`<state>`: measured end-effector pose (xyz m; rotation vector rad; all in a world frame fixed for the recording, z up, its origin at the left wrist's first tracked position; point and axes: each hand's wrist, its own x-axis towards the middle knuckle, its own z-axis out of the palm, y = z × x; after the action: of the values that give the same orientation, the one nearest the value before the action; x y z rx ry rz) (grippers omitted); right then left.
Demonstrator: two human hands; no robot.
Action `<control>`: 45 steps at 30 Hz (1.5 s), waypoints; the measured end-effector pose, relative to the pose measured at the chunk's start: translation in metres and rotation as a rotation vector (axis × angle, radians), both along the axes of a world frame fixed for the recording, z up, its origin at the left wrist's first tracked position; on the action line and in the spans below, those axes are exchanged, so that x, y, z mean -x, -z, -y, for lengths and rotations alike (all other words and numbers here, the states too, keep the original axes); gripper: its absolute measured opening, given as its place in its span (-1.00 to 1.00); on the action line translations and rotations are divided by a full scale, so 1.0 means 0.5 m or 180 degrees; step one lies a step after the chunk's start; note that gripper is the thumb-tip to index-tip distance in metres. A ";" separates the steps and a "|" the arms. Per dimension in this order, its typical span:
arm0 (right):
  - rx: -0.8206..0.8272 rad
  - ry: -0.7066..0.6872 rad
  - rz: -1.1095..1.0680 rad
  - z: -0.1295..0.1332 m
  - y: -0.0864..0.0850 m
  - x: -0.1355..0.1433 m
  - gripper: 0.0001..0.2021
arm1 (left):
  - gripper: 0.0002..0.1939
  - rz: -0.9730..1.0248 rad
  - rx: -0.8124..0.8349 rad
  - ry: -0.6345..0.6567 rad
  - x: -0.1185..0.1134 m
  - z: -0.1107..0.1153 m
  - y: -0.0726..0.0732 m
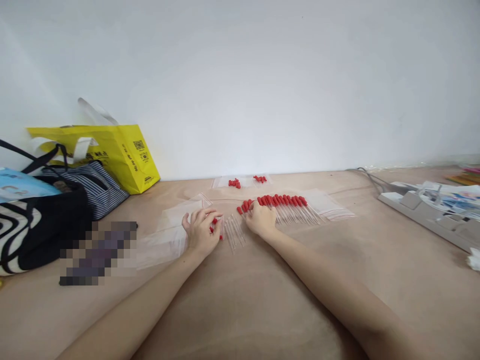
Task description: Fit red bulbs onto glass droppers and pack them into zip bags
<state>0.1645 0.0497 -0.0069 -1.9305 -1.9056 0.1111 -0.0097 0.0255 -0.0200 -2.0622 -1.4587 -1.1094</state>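
My left hand [202,230] hovers low over a few loose red rubber bulbs [215,221], its fingers spread and nothing visibly held. Just right of it lies a small group of clear, thin tubes without bulbs [234,232]. My right hand [261,218] is closed at the left part of a slanted row of clear droppers with red bulbs [283,201]. Its fingertips are hidden, so whatever they pinch cannot be made out. A red-bulbed dropper end [239,210] shows left of that hand.
Clear zip bags [159,245] lie left, with another bag [330,204] under the row's right end. Red bulbs [234,183] rest on a bag near the wall. A yellow bag [138,160] and dark bags stand left; a white power strip [420,215] lies right.
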 end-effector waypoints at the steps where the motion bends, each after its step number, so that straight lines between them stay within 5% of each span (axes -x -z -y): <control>1: -0.0031 0.0002 -0.0007 0.001 0.000 -0.001 -0.78 | -0.91 0.0015 0.0043 -0.0051 0.003 -0.003 0.000; 7: -0.0028 -0.0420 0.0170 0.021 -0.012 0.015 -0.74 | -0.88 -0.0112 0.0427 -0.0429 0.020 -0.015 -0.010; 14: 0.0406 -0.0484 0.0302 0.028 -0.020 0.034 -0.74 | -0.89 -0.0460 0.0543 -0.0395 0.044 -0.031 -0.030; 19: 0.0601 -0.0441 0.0263 0.020 -0.020 0.039 -0.76 | -0.70 -0.0787 0.0563 -0.0490 0.022 -0.014 -0.043; 28: 0.0411 -0.0570 -0.0097 0.028 -0.025 0.023 -0.81 | -0.77 -0.0992 0.0697 -0.0670 0.003 -0.002 -0.043; 37: -0.1039 -0.1911 -0.0600 0.063 0.035 -0.124 -0.86 | -0.84 -0.0896 0.0466 0.0655 -0.042 0.027 -0.035; 45: -0.1667 -0.2121 0.0119 0.095 0.066 -0.165 -0.69 | -0.71 -0.1031 0.0075 0.1093 -0.078 0.047 -0.003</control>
<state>0.2472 0.0022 -0.0401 -0.9313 -2.2439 -0.2131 0.0295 0.0020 -0.0186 -2.4342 -0.9934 -0.8205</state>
